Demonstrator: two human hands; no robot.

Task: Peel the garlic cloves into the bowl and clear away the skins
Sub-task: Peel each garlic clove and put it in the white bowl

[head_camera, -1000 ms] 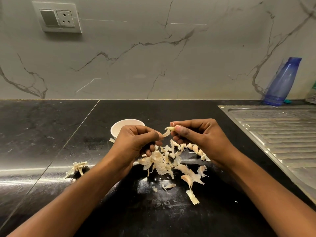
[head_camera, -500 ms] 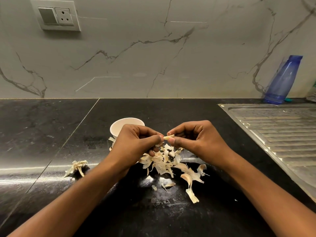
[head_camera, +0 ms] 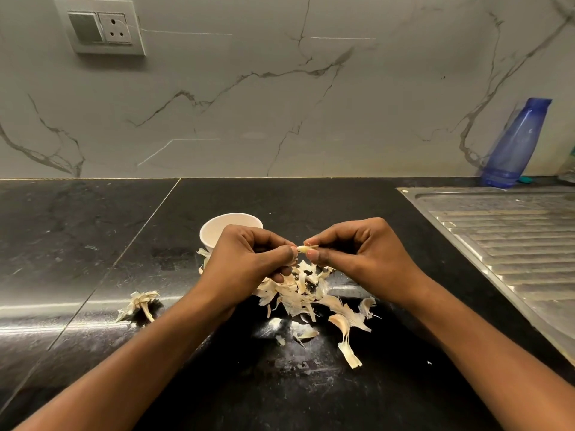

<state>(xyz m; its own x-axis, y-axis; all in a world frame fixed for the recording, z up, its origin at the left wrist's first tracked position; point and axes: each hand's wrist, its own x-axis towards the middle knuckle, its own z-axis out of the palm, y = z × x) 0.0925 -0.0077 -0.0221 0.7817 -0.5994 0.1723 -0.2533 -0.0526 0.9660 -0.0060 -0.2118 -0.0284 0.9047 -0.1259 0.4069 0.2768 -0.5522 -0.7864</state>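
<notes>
While left hand [head_camera: 249,259] and right hand [head_camera: 357,253] both pinch one small garlic clove [head_camera: 303,249] at fingertips, above skin pile [head_camera: 298,290]: hold tiny, clove likely slippery once bare. Could shoot onto worktop [head_camera: 77,244], missing white bowl [head_camera: 214,231] just behind left hand. Stray clump [head_camera: 138,304] lies apart at left, easily missed when clearing.

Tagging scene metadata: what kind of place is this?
Most likely a home kitchen: a black stone counter with a steel sink drainboard set in it, a marble-look backsplash with a wall socket, and garlic skins piled on it.
</notes>
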